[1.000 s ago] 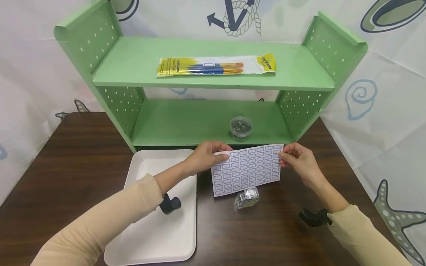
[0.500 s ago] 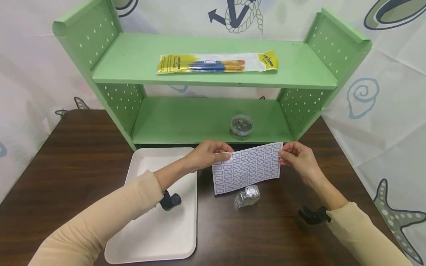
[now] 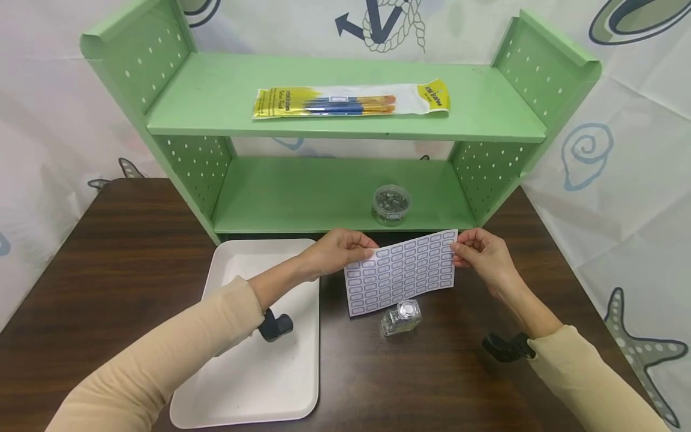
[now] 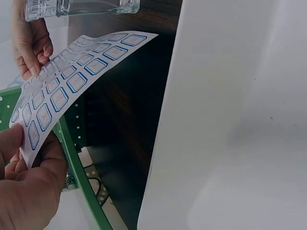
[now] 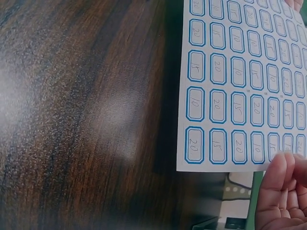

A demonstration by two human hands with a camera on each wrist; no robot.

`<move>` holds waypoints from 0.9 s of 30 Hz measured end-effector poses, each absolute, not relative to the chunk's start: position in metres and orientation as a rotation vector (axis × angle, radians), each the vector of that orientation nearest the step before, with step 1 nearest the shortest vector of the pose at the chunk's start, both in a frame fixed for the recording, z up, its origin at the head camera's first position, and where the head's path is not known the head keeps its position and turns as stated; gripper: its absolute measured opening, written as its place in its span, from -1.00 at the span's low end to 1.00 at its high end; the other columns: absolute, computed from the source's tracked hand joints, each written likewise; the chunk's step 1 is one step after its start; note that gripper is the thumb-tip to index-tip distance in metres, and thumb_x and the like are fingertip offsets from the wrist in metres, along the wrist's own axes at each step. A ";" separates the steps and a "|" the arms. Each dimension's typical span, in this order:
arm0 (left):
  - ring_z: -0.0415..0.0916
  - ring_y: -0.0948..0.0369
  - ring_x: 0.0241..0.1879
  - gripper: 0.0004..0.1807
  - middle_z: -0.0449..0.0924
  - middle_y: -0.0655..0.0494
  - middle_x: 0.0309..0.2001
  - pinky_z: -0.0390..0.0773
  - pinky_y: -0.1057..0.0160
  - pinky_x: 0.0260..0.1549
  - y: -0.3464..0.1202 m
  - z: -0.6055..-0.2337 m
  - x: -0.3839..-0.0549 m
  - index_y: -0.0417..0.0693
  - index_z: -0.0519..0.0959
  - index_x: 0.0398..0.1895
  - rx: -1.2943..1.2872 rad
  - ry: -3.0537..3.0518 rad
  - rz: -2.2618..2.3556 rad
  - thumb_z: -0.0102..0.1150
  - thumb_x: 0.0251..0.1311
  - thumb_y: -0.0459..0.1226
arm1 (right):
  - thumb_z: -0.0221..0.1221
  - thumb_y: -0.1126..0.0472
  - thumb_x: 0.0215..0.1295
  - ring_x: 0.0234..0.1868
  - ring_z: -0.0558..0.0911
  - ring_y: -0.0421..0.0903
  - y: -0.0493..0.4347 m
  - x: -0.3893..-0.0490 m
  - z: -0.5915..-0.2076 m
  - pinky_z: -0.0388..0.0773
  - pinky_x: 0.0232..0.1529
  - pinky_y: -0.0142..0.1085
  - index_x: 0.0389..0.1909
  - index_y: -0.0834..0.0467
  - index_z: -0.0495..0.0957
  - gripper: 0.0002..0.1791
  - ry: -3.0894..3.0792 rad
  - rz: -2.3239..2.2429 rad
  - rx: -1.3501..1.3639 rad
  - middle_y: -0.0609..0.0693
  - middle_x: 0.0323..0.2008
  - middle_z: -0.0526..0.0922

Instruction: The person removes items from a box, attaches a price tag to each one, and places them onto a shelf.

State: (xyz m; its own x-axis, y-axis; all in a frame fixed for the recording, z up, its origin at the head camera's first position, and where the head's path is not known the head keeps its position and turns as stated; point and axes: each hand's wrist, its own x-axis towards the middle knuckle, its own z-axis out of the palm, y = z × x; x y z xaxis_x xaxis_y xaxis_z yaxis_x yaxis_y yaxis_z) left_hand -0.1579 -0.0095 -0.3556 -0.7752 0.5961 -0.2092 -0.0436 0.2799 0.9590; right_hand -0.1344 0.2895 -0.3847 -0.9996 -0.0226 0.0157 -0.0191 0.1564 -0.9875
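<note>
A white sheet of blue-bordered label stickers (image 3: 402,273) is held up, tilted, between both hands. My left hand (image 3: 340,253) pinches its upper left corner between thumb and fingers. At the upper right edge, my right hand (image 3: 486,258) pinches it the same way. Handwritten numbers such as 10, 15 and 20 fill the labels (image 5: 218,98) in the right wrist view. Just below the sheet a clear glass bottle (image 3: 400,319) with a shiny top rests on the table; part of it also shows at the top of the left wrist view.
A white tray (image 3: 259,384) lies on the dark wooden table (image 3: 410,384) under my left forearm. Behind stands a green two-tier shelf (image 3: 291,198). A packet of paint brushes (image 3: 351,101) is on its upper tier, a round clear tub of small metallic pieces (image 3: 391,204) on the lower.
Both hands keep their pinch on the label sheet, which has barely shifted. The head view has tilted slightly, so the scene sits a little higher in the picture.
</note>
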 end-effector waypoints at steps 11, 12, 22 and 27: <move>0.62 0.23 -0.37 -0.78 0.66 -0.16 -0.24 0.63 0.24 -0.26 -0.006 -0.354 -0.157 -0.38 0.53 -0.09 0.470 1.998 1.560 0.04 0.29 -0.39 | 0.15 0.42 0.24 -0.51 0.59 -0.30 0.290 -0.135 -0.387 0.60 -0.44 -0.46 -0.27 0.42 0.37 -0.83 2.389 -2.023 -0.040 -0.14 -0.53 0.54; 0.62 0.23 -0.37 -0.78 0.66 -0.16 -0.24 0.63 0.24 -0.27 -0.006 -0.354 -0.157 -0.38 0.53 -0.09 0.467 1.997 1.563 0.04 0.29 -0.39 | 0.15 0.42 0.24 -0.51 0.60 -0.30 0.290 -0.135 -0.387 0.60 -0.44 -0.46 -0.27 0.43 0.37 -0.84 2.384 -2.024 -0.038 -0.14 -0.53 0.54; 0.61 0.23 -0.40 -0.79 0.66 -0.14 -0.26 0.62 0.27 -0.32 -0.006 -0.357 -0.157 -0.38 0.53 -0.10 0.448 1.982 1.574 0.04 0.29 -0.41 | 0.11 0.42 0.27 -0.51 0.60 -0.30 0.290 -0.136 -0.388 0.59 -0.43 -0.46 -0.24 0.41 0.36 -0.85 2.419 -1.952 -0.015 -0.17 -0.53 0.55; 0.61 0.24 -0.41 -0.79 0.66 -0.13 -0.27 0.63 0.26 -0.32 -0.006 -0.358 -0.158 -0.38 0.52 -0.09 0.432 1.983 1.575 0.04 0.28 -0.40 | 0.11 0.42 0.27 -0.51 0.60 -0.30 0.290 -0.136 -0.388 0.59 -0.44 -0.46 -0.26 0.40 0.37 -0.87 2.419 -1.953 -0.018 -0.16 -0.53 0.55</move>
State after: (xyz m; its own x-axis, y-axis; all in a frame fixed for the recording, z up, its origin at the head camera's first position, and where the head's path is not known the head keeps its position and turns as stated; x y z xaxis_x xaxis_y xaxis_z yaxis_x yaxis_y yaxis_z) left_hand -0.1582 -0.0058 -0.3581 -0.7885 0.5710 -0.2286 -0.0933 0.2564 0.9621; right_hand -0.1364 0.2904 -0.3885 -0.9994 -0.0291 -0.0180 0.0115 0.2108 -0.9775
